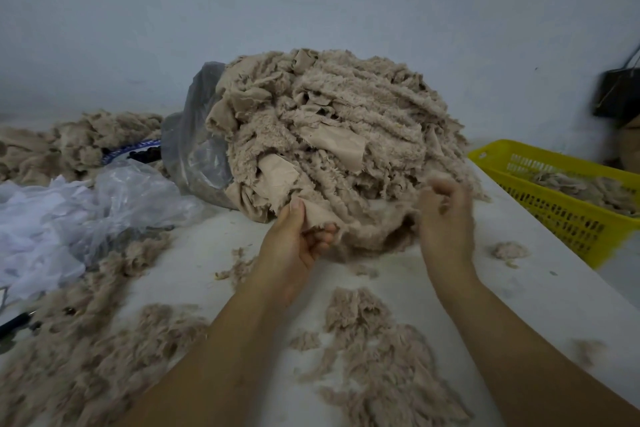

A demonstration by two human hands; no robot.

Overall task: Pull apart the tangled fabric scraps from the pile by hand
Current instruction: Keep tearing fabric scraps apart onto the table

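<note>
Left hand (295, 242) pinches a scrap (318, 214) at the pile (332, 121) edge; right hand (446, 217) blurred, grip unclear. Best pulled slowly outward.

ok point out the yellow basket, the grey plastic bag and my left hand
yellow basket (561, 218), head view, on its perforated near wall
grey plastic bag (197, 149), head view, on its crumpled side
left hand (299, 248), head view, on the palm, pinching a fabric scrap (318, 215)

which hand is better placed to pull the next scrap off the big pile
Left. The left hand pinches a smooth beige scrap at the lower front edge of the pile, so it can likely pull straight away. The right hand is blurred beside the pile; its grip is unclear.
</note>
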